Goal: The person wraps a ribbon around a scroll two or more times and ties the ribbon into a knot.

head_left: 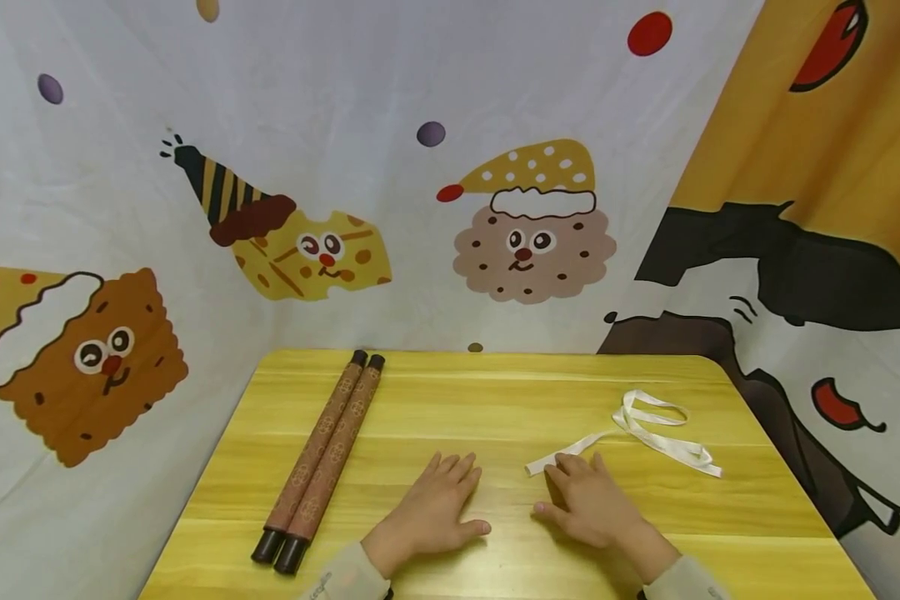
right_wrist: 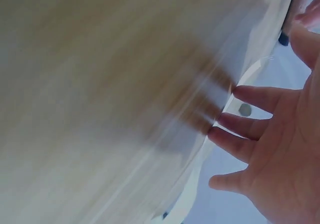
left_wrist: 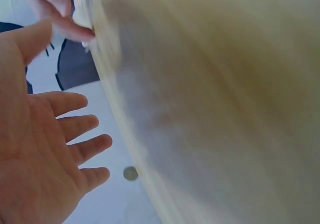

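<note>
My left hand (head_left: pixel 433 507) hovers palm down over the middle of the table, fingers spread and nothing in them. In the left wrist view the same left hand (left_wrist: pixel 45 149) shows its bare palm, off the table surface. My right hand (head_left: pixel 594 505) is at the near end of a white ribbon (head_left: pixel 663 442). Seen from the right wrist, the right hand (right_wrist: pixel 280 149) has straight fingers, their fingertips (right_wrist: pixel 214 134) right at the tabletop and the ribbon. The ribbon lies loosely looped toward the back right.
Two brown patterned rods (head_left: pixel 326 454) with black end caps lie side by side on the left of the wood-grain table (head_left: pixel 495 392). Behind and beside the table hangs a white cloth (head_left: pixel 330 100) with cartoon prints.
</note>
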`<act>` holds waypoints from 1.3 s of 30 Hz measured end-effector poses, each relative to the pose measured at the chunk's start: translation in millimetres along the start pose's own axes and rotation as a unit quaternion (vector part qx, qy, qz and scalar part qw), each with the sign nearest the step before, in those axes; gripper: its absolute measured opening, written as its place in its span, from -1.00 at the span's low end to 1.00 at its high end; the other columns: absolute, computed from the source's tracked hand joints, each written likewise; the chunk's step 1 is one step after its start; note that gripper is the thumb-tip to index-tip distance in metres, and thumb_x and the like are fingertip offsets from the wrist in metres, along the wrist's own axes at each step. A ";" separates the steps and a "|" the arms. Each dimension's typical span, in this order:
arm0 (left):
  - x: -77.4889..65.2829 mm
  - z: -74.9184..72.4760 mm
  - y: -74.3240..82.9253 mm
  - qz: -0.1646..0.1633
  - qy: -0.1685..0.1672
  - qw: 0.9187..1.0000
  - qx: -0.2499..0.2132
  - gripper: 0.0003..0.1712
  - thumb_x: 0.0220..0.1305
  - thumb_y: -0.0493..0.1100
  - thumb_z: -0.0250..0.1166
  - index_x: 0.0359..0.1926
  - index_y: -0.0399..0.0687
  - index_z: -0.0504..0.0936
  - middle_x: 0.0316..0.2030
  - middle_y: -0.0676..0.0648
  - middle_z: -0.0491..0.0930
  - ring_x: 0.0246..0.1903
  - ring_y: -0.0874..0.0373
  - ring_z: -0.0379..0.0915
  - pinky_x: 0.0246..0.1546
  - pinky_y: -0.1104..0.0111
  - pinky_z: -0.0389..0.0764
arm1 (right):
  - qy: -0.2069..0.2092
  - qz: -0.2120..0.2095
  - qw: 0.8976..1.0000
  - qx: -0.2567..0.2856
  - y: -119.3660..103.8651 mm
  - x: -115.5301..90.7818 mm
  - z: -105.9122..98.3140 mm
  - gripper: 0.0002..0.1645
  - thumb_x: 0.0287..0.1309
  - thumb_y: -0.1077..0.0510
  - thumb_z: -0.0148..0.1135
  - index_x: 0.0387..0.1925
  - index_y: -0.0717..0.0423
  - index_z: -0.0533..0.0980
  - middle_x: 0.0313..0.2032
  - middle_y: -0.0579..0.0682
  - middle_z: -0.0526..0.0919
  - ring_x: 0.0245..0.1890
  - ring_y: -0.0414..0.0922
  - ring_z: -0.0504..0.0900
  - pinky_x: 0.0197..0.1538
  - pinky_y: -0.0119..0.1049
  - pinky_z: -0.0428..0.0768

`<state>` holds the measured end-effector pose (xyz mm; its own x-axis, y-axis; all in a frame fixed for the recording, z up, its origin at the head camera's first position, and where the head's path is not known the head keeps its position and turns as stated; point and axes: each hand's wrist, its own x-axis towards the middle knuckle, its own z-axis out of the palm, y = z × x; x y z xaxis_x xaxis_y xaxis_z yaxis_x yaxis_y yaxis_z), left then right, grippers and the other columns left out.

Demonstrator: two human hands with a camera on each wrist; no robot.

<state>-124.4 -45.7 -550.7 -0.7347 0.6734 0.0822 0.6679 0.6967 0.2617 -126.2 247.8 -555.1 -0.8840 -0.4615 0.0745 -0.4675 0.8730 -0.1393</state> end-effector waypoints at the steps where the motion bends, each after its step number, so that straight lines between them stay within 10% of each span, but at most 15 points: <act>1: 1.5 0.6 2.8 0.005 -0.001 1.000 0.002 -0.13 0.25 0.36 0.03 0.34 -0.16 0.27 0.38 -0.19 0.12 0.30 -0.12 -0.02 0.29 -0.13 0.02 | -0.001 -0.004 1.000 0.002 -2.8 0.6 0.2 -0.15 0.13 -0.44 0.02 0.14 0.16 0.48 0.17 0.19 0.43 0.20 0.08 0.28 0.18 0.43 0.08; 19: 24.5 8.7 39.6 0.039 -0.045 0.995 0.079 -0.45 0.30 -0.06 0.11 0.27 -0.18 0.38 0.30 -0.11 0.29 0.26 -0.02 0.10 0.25 0.01 0.22 | -0.023 -0.084 0.995 0.038 -51.6 11.7 -1.3 -0.29 0.18 -0.15 0.18 0.14 0.32 0.43 0.15 0.25 0.45 0.14 0.12 0.33 0.13 0.19 0.35; 39: 2.0 -8.0 6.6 -0.001 -0.075 0.997 0.009 -0.29 0.31 0.24 0.07 0.21 -0.24 0.44 0.27 -0.16 0.33 0.25 -0.02 0.13 0.29 0.08 0.17 | -0.016 -0.036 0.998 0.045 -24.0 -0.1 -6.0 -0.36 0.16 -0.10 0.22 0.12 0.28 0.44 0.15 0.24 0.44 0.15 0.11 0.31 0.13 0.25 0.33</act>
<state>-122.4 -41.8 -541.2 -0.7115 0.6997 -0.0637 0.6688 0.7023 0.2439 -114.9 227.8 -545.9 -0.8467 -0.5292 0.0562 -0.5272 0.8199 -0.2233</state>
